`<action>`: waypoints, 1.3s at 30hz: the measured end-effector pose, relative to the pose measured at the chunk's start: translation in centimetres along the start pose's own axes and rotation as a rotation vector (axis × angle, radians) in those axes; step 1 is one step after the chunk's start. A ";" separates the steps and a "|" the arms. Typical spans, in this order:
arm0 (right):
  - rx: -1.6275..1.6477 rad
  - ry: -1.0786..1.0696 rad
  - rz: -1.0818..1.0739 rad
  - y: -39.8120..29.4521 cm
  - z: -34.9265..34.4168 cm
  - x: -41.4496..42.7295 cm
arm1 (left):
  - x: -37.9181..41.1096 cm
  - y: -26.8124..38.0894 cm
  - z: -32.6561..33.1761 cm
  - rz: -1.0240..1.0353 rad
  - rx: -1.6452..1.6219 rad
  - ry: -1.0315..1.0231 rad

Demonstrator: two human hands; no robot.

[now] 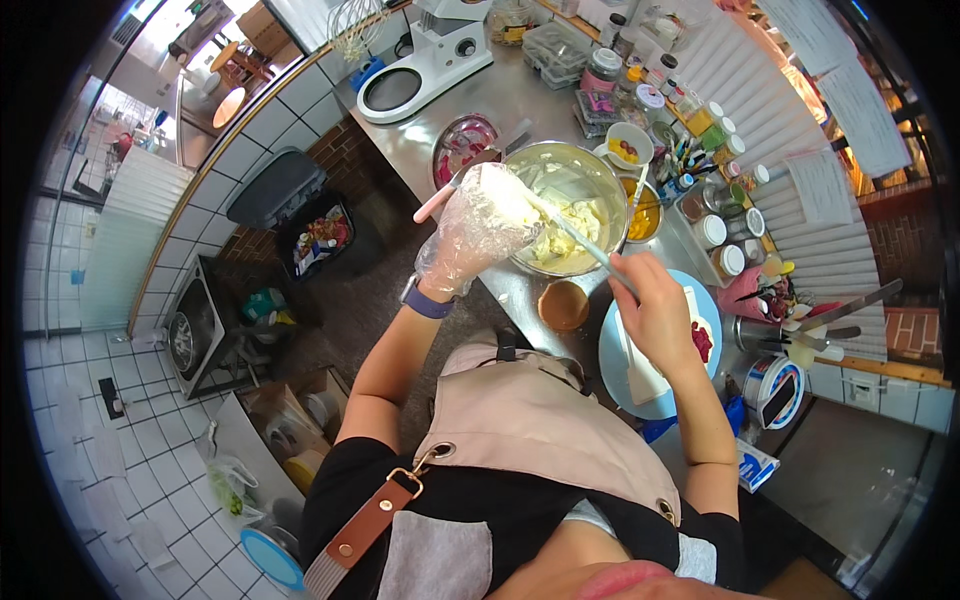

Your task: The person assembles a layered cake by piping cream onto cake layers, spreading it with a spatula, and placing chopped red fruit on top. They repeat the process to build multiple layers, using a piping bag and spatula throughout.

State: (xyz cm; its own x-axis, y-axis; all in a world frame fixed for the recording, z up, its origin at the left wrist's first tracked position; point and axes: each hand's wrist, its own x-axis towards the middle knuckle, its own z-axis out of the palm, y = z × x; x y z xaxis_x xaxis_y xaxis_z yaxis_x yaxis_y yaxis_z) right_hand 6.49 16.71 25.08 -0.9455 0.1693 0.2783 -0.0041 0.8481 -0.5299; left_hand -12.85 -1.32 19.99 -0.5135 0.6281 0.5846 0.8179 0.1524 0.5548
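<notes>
My left hand (472,236) is wrapped in a clear plastic bag (491,191) folded down over it, with pale cream at the bag's mouth. My right hand (660,315) grips the pale blue handle of a spatula (581,238), whose far end meets the bag's mouth. Below the spatula stands a steel mixing bowl (613,176) with whipped cream (574,229) inside. A round sponge cake layer (562,305) lies on the steel counter by the bowl. Under my right forearm is a light blue turntable (613,371), bearing a white flat piece (646,386) and red fruit (701,341).
A bowl with pink-red residue (450,146) and a pink-handled tool (433,206) lie beyond my left hand. A white stand mixer (439,64) stands at the back. Fruit bowls (628,146), jars (709,231) and knives (847,306) line the right. An open bin (322,232) stands left.
</notes>
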 end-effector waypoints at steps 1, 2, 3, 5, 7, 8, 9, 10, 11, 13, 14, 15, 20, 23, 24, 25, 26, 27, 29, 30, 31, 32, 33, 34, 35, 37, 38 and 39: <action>-0.031 -0.029 0.003 -0.9 -0.3 -0.3 | -0.6 -1.0 0.6 0.015 -0.003 -0.016; -0.079 -0.013 -0.046 -1.6 -0.6 -0.1 | -0.9 -2.5 1.3 0.031 -0.007 -0.033; -0.128 -0.061 -0.070 -1.8 -1.1 -0.1 | -0.7 -2.1 1.1 0.029 -0.047 -0.029; -0.223 -0.159 -0.117 -1.8 -2.1 0.0 | -0.6 -1.2 0.5 0.024 -0.125 -0.031; -0.256 -0.209 -0.195 -1.4 -3.6 0.2 | -0.7 -0.8 -0.4 -0.013 -0.055 -0.100; -0.246 -0.219 -0.225 -1.3 -4.5 0.3 | -0.6 -0.5 -0.8 -0.049 -0.044 -0.147; -0.234 -0.232 -0.269 -1.3 -5.6 0.6 | -0.8 -0.6 -1.6 0.078 0.035 -0.128; -0.214 -0.227 -0.214 -1.6 -6.7 1.0 | -1.2 -1.0 -2.7 0.200 0.125 -0.108; -0.194 -0.224 -0.163 -1.7 -7.9 1.4 | -1.7 -1.3 -4.0 0.320 0.219 -0.089; -0.015 -0.099 -0.169 -1.1 -9.7 1.5 | -1.8 -1.6 -4.4 0.132 0.082 -0.158; 0.050 -0.048 -0.098 -1.1 -9.2 1.3 | -2.2 -2.0 -4.1 -0.059 -0.056 -0.194; 0.112 0.006 -0.031 -0.8 -8.4 0.8 | -2.2 -2.1 -3.6 -0.244 -0.197 -0.223; 0.877 0.045 0.420 -2.6 1.3 0.0 | -0.6 1.9 -2.2 0.074 0.181 -0.087; 0.856 0.025 0.452 -3.9 4.9 -1.0 | -0.1 2.5 -3.3 0.143 0.319 -0.146; 0.835 0.051 0.399 -4.0 5.1 -1.6 | -0.4 2.0 -3.2 0.020 0.247 -0.066; 0.813 0.081 0.350 -4.0 5.2 -2.1 | -0.8 1.2 -2.9 -0.100 0.171 0.012; 0.791 0.114 0.303 -3.9 5.2 -2.5 | -1.1 0.5 -2.5 -0.218 0.094 0.089; 0.729 0.074 0.283 -3.3 4.6 -3.0 | -1.5 0.1 -2.5 -0.310 0.046 0.125; 0.614 -0.009 0.254 -1.2 2.4 -4.3 | -1.1 -0.3 -3.8 -0.161 0.351 -0.034; 0.468 -0.062 0.225 -0.5 0.3 -4.3 | -2.2 -0.9 -4.3 -0.308 -0.010 0.064; 0.318 -0.120 0.203 -0.2 -2.0 -3.6 | -3.0 -1.7 -4.7 -0.401 -0.313 0.044; 0.220 -0.096 0.128 -0.1 -3.4 -2.9 | -3.9 -2.4 -5.0 -0.505 -0.599 0.051; 0.118 -0.071 0.057 -0.1 -4.5 -2.1 | -5.2 -2.7 -5.0 -0.576 -0.972 0.087; 0.029 -0.073 0.091 0.0 -4.8 -1.4 | -6.3 -3.1 -4.8 -0.659 -1.341 0.148; -0.059 -0.079 0.123 0.2 -4.6 -0.7 | -7.0 -3.8 -4.3 -0.692 -1.317 0.109; -0.348 -0.199 0.066 1.0 -3.1 1.0 | -7.4 -4.4 -3.5 -0.742 -1.259 0.054; -0.471 -0.254 0.027 1.6 -1.7 2.0 | -6.8 -4.4 -2.9 -0.703 -1.257 -0.026; -0.593 -0.353 0.039 2.2 -0.2 3.0 | -7.0 -4.8 -2.1 -0.690 -1.205 -0.066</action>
State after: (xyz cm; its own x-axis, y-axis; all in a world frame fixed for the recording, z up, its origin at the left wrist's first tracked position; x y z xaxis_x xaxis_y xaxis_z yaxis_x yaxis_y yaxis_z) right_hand 3.68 19.17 24.97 -0.9912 0.1171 -0.0626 0.1159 0.9930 0.0216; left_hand -13.73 -8.09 14.51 -0.6767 0.7359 -0.0236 -0.3361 -0.2801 0.8992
